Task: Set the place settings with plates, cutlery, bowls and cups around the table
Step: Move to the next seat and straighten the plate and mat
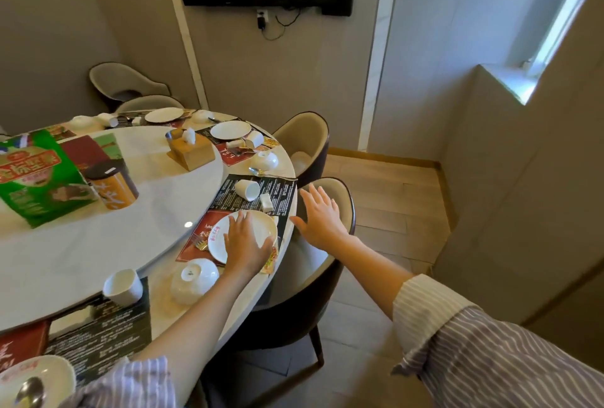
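Left hand [245, 244] flat on plate [225, 237]

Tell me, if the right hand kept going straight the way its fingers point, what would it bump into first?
Probably the chair back: the right hand hovers open just short of its curved top, fingers aimed up and away. Depth is unclear, so it might pass above the rim instead.

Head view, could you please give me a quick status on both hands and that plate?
Left hand flat on the plate, fingers straight. Right hand open, holding nothing, over the chair. Cup lies tipped beyond the plate; bowl upside down beside it.
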The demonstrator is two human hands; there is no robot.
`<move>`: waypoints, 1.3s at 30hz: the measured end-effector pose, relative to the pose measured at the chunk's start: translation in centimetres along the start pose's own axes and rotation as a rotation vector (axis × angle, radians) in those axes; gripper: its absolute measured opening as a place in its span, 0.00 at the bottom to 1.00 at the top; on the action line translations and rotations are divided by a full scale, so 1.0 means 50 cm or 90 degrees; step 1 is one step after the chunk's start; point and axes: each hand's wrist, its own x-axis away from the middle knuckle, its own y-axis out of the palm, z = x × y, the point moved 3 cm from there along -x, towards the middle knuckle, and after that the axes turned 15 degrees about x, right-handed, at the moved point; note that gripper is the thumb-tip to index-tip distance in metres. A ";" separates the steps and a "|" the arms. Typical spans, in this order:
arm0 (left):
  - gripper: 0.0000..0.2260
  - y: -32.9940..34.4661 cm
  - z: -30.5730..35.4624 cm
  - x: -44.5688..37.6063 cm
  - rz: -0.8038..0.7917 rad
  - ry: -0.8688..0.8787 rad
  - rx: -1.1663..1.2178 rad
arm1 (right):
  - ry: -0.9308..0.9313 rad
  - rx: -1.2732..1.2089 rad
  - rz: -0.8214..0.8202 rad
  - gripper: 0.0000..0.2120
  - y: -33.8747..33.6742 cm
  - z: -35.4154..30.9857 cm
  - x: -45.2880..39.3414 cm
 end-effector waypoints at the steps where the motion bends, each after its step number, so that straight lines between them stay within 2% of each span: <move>1: 0.34 0.025 0.009 -0.022 0.011 -0.019 0.008 | -0.021 -0.002 -0.005 0.33 0.003 0.024 -0.032; 5: 0.34 0.059 0.047 -0.079 0.043 -0.051 0.007 | -0.081 0.013 -0.028 0.35 0.007 0.073 -0.115; 10: 0.33 0.093 0.077 -0.144 0.146 -0.103 0.034 | -0.202 0.026 -0.072 0.36 0.021 0.132 -0.237; 14: 0.32 0.089 0.081 -0.168 0.191 -0.132 0.028 | -0.250 0.026 -0.085 0.36 0.023 0.133 -0.293; 19: 0.31 0.082 0.033 -0.185 0.270 -0.220 0.012 | -0.339 0.009 -0.126 0.35 0.081 0.085 -0.371; 25: 0.32 0.069 -0.057 -0.217 0.285 -0.309 0.003 | -0.400 0.010 -0.201 0.33 0.160 0.022 -0.450; 33: 0.28 0.076 -0.127 -0.251 0.304 -0.367 0.010 | -0.438 0.038 -0.287 0.31 0.250 -0.018 -0.529; 36: 0.27 0.091 -0.153 -0.246 0.306 -0.400 0.018 | -0.474 0.062 -0.282 0.29 0.275 -0.032 -0.557; 39: 0.29 0.111 -0.179 -0.237 0.295 -0.468 0.010 | -0.531 0.143 -0.230 0.29 0.298 -0.042 -0.592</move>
